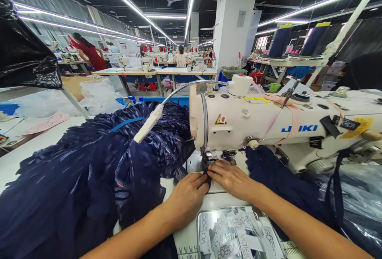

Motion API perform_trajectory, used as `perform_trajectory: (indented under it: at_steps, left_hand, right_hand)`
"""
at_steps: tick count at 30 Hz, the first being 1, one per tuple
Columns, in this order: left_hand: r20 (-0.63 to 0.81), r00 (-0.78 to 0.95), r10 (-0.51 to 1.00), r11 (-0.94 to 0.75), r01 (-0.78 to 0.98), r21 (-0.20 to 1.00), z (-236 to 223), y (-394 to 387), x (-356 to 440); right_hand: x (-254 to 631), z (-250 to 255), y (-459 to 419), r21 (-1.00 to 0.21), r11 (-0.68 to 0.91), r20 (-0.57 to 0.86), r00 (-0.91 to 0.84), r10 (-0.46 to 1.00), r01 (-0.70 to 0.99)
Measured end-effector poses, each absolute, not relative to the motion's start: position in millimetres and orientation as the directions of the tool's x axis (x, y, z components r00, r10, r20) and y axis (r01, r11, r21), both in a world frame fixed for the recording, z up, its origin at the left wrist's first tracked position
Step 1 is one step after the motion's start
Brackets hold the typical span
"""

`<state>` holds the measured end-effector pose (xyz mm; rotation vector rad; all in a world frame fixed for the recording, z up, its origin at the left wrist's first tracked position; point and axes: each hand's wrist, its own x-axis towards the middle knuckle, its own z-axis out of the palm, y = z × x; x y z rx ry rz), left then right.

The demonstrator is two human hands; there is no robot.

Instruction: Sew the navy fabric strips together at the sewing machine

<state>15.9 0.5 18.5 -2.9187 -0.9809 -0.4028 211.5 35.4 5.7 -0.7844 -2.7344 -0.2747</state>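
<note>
My left hand (188,197) is closed on a piece of dark navy fabric (208,183) just in front of the needle area of a white sewing machine (238,121). Close beside it, my right hand (228,177) presses its fingers on the same fabric near the presser foot. My fingertips nearly meet there, and they hide much of the piece. A large heap of navy garments (89,163) spreads to the left of the machine. Below my hands a metal tray (199,231) holds several white printed labels (228,233).
More navy fabric (268,175) and clear plastic bags (355,191) lie under and right of the machine arm. A flexible lamp (149,123) arches over the heap. Dark thread cones (282,41) stand at upper right. Black plastic (26,52) hangs at left. People work at machines behind.
</note>
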Motion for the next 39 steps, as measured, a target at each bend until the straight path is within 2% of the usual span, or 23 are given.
perform_trajectory:
  at_steps: [7, 16, 28, 39]
  left_hand:
    - [0.28, 0.718, 0.637, -0.751, 0.66, 0.016, 12, 9, 34]
    - [0.353, 0.683, 0.639, -0.716, 0.696, -0.051, 0, 16, 40]
    - [0.383, 0.659, 0.648, -0.69, 0.72, -0.071, -7, 20, 44]
    - [0.368, 0.633, 0.681, -0.647, 0.755, -0.102, -4, 23, 50]
  right_hand:
    - [218, 5, 45, 0.194, 0.814, 0.357, -0.813, 0.461, 0.547]
    - [218, 2, 50, 0.179, 0.793, 0.397, -0.78, 0.484, 0.583]
    - [221, -7, 55, 0.12, 0.796, 0.357, -0.774, 0.523, 0.593]
    - [219, -3, 55, 0.166, 0.756, 0.364, -0.752, 0.549, 0.633]
